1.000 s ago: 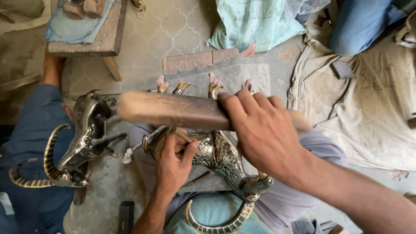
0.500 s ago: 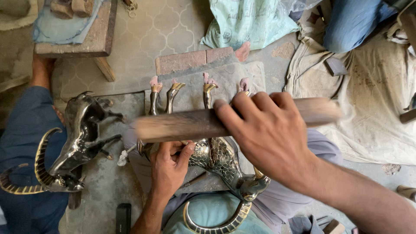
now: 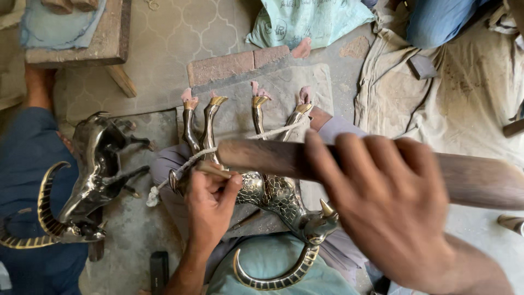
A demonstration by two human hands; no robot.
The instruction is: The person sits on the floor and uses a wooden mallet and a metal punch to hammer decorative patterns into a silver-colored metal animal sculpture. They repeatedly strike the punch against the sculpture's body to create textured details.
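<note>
From the head camera, your right hand (image 3: pixel 390 205) is wrapped fully around a thick wooden mallet (image 3: pixel 273 158), fingers closed over its shaft, holding it level across the work; its motion-blurred outline suggests a swing. Beneath it, your left hand (image 3: pixel 210 205) pinches a thin chisel-like tool (image 3: pixel 214 170) between closed fingers and thumb, its tip set against the flank of the metal goat figure (image 3: pixel 273 194), apparently so the mallet can strike it.

The figure lies upside down across your lap, its four legs pointing away from you and a curved, banded horn (image 3: pixel 273 276) sweeping toward your body. A pale rope (image 3: pixel 180 169) runs around its legs, likely to steady it while you work. Beyond the hooves lies a brick (image 3: pixel 237 63) on the patterned floor.

To your left a second, similar horned figure (image 3: pixel 90 175) rests against another person's blue-clad leg (image 3: pixel 24 158), well apart from your own piece.
</note>
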